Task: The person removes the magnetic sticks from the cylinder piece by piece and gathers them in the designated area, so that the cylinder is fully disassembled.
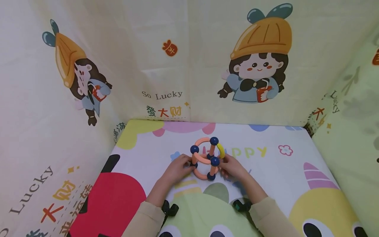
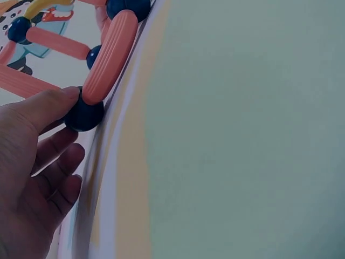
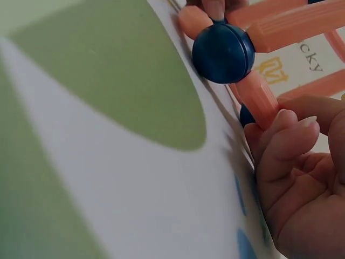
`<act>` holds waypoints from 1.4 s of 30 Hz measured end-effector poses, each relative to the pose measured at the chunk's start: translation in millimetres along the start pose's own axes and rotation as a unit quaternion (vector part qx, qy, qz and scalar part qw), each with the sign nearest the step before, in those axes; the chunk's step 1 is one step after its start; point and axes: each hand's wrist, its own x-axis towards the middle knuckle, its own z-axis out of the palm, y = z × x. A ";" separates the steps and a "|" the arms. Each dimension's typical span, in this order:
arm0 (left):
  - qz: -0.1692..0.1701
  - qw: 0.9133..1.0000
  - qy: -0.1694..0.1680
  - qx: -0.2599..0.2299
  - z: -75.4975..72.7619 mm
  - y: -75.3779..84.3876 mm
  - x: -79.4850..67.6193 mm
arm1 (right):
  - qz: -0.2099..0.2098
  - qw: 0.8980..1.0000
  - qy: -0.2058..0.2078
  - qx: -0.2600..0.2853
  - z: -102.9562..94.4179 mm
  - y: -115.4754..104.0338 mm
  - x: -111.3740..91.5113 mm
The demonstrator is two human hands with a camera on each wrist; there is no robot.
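On the printed mat (image 1: 266,174) stands the ball-and-rod frame (image 1: 202,160); my left hand (image 1: 178,168) pinches a navy ball (image 2: 83,116) at its lower left, my right hand (image 1: 234,168) a peach rod (image 3: 259,96) at its lower right.

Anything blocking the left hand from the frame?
Nothing visible: the left hand already pinches a blue ball at the frame's lower left. The right hand is on the opposite side, not between them.

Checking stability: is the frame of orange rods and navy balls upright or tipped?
Upright: the frame has straight rods rising from lower balls.
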 end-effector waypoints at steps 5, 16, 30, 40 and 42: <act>0.010 1.000 0.008 0.000 -2.0 -4.8 1.0 | 0.003 1.000 0.008 0.014 8.0 5.3 -5.2; 0.016 1.000 0.009 0.004 -5.9 -6.1 1.6 | 0.004 0.999 0.026 0.031 21.5 5.7 -15.5; 0.003 0.999 0.028 -0.039 -5.7 6.9 5.8 | -0.025 0.999 0.019 0.028 22.1 10.1 -18.3; -0.017 0.999 0.036 -0.011 -4.5 6.8 8.4 | -0.002 1.000 0.026 0.018 22.1 6.5 -19.2; -0.019 0.999 0.036 -0.020 -4.9 6.7 9.3 | 0.004 0.999 0.031 0.012 21.7 5.5 -18.1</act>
